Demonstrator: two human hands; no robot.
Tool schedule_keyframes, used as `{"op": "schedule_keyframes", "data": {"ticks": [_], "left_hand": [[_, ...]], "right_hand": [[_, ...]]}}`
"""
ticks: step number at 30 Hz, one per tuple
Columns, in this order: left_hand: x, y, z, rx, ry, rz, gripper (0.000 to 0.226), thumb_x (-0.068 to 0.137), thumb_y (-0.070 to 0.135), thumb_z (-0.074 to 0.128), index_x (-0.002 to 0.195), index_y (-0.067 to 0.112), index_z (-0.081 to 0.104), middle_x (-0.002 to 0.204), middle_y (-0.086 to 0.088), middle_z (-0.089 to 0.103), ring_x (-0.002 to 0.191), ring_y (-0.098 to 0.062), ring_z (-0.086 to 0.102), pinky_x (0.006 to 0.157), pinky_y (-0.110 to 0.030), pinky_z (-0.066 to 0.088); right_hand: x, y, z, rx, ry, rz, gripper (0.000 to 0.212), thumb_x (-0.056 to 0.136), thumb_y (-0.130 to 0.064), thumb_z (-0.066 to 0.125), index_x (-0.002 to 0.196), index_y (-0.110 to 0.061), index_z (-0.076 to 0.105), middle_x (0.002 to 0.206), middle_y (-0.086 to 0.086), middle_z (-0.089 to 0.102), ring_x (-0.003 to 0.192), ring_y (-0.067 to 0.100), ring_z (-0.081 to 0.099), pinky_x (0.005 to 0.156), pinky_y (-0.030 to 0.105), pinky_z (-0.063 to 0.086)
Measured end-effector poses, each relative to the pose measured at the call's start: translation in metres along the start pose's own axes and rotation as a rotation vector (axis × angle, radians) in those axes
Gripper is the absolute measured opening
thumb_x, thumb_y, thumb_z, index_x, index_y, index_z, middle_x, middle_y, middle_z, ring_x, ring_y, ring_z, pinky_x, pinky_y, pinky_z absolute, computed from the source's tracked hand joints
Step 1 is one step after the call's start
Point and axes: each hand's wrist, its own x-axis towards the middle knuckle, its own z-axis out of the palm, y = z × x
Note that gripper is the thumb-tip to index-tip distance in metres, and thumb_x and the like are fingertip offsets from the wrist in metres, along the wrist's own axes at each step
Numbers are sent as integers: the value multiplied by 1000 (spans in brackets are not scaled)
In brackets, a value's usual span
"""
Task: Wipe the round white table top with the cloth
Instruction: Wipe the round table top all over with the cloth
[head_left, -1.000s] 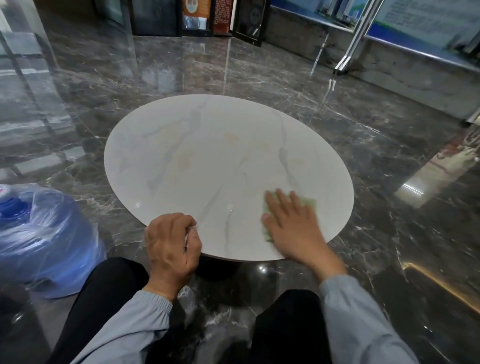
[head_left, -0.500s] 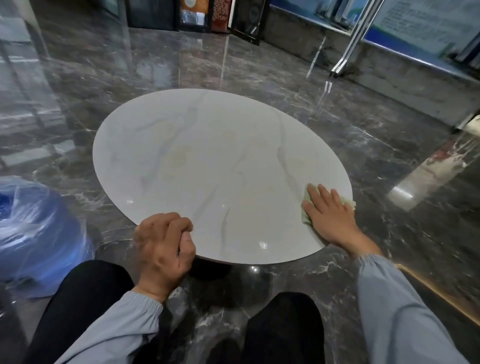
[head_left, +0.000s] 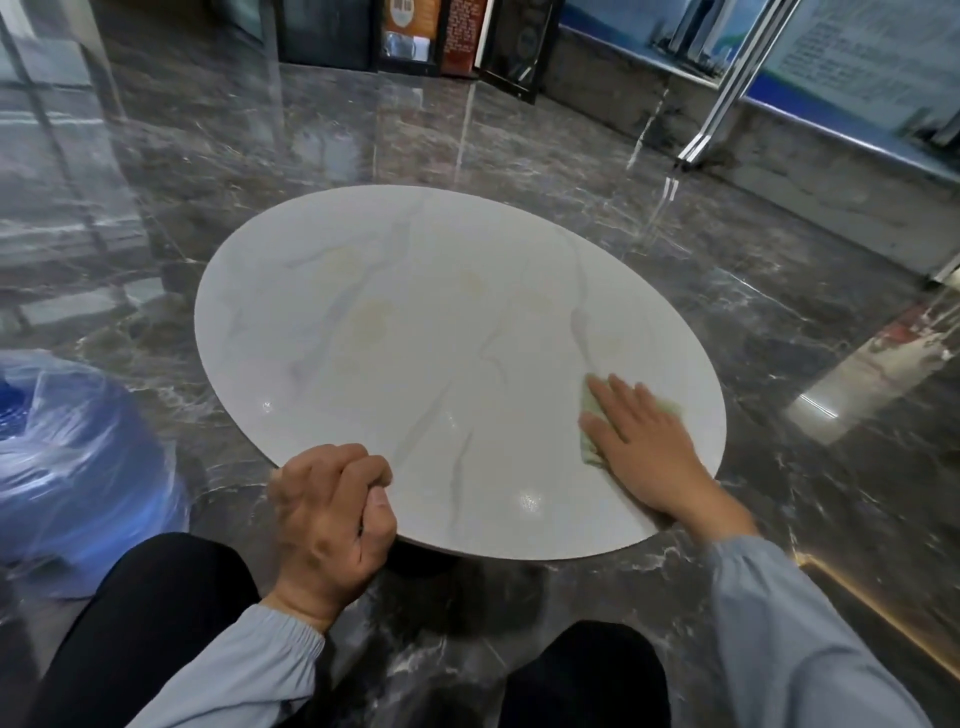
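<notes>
The round white table top (head_left: 415, 338) with faint grey veins and pale yellowish patches fills the middle of the view. My right hand (head_left: 644, 447) lies flat, fingers spread, pressing a pale green cloth (head_left: 589, 415) onto the table's near right part. Only the cloth's edges show around the fingers. My left hand (head_left: 332, 514) is curled into a fist and rests on the table's near edge.
A large blue water bottle wrapped in clear plastic (head_left: 67, 457) stands on the dark glossy marble floor (head_left: 779, 312) to the left. My black-trousered knees (head_left: 145, 623) are below the table edge. A metal pole (head_left: 727, 88) and wall panels lie at the far right.
My right hand slid the cloth from the table's near middle out to the right edge, then back slightly inward. My left hand stayed on the near edge.
</notes>
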Motion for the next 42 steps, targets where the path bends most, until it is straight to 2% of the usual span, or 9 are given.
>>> {"op": "schedule_keyframes", "data": {"ticks": [4, 9, 12, 16, 22, 26, 31, 38, 42], "left_hand": [[0, -1, 2, -11, 1, -15, 39, 95, 24, 40, 78, 6, 71, 83, -11, 64, 74, -38, 62, 78, -40, 38], [-1, -1, 4, -14, 61, 11, 32, 96, 22, 41, 81, 10, 67, 84, -11, 64, 80, -33, 59, 83, -36, 36], [-1, 1, 1, 7, 66, 22, 23, 94, 22, 41, 88, 15, 62, 86, -11, 65, 86, -30, 56, 88, -34, 34], [1, 1, 0, 24, 50, 19, 35, 92, 21, 41, 77, 6, 69, 83, -12, 65, 84, -30, 56, 94, -24, 31], [0, -1, 1, 23, 39, 24, 38, 93, 22, 41, 76, 5, 70, 82, -12, 65, 78, -33, 59, 84, -32, 34], [2, 0, 4, 6, 70, 40, 23, 94, 22, 40, 87, 14, 60, 80, -13, 64, 80, -30, 55, 84, -33, 34], [-2, -7, 4, -19, 21, 49, 31, 95, 23, 39, 83, 10, 64, 79, -15, 63, 71, -38, 60, 74, -42, 37], [-2, -8, 2, 2, -20, 41, 42, 97, 24, 39, 80, 3, 71, 81, -17, 65, 72, -39, 63, 74, -43, 39], [0, -6, 0, 10, -23, 49, 41, 97, 23, 39, 80, 3, 70, 81, -17, 65, 72, -38, 63, 72, -44, 42]], "right_hand": [[12, -5, -3, 31, -25, 104, 61, 107, -55, 18, 162, -45, -6, 172, -13, -11, 158, 19, -15, 127, 51, -5], [-42, -123, 24, -47, -9, -378, 61, 107, -58, 18, 162, -46, -7, 169, -19, -17, 155, 12, -25, 125, 44, -15], [-57, -132, 26, -14, -25, -496, 62, 105, -61, 22, 161, -50, -2, 169, -24, -14, 154, 4, -24, 124, 36, -15], [-14, -48, 13, -12, 4, -244, 60, 106, -61, 22, 161, -51, 1, 171, -18, -4, 158, 12, -10, 128, 38, -3], [21, 40, -6, 31, -21, 220, 63, 104, -61, 15, 162, -47, -5, 173, -12, -9, 159, 21, -10, 127, 54, 0], [-14, -46, 15, -89, -8, -114, 73, 91, -68, -3, 160, -47, -14, 170, -14, -18, 157, 21, -19, 126, 53, -5], [-80, -76, 23, 16, -13, -432, 60, 105, -65, 22, 159, -55, -1, 168, -28, -14, 152, -1, -26, 122, 32, -18], [8, 69, -7, 36, 23, 139, 60, 106, -60, 21, 162, -47, 2, 173, -13, -4, 160, 18, -8, 127, 51, 0], [22, 54, -12, 7, -33, 201, 61, 109, -53, 19, 163, -42, -5, 173, -9, -12, 159, 21, -14, 126, 53, -4]]}}
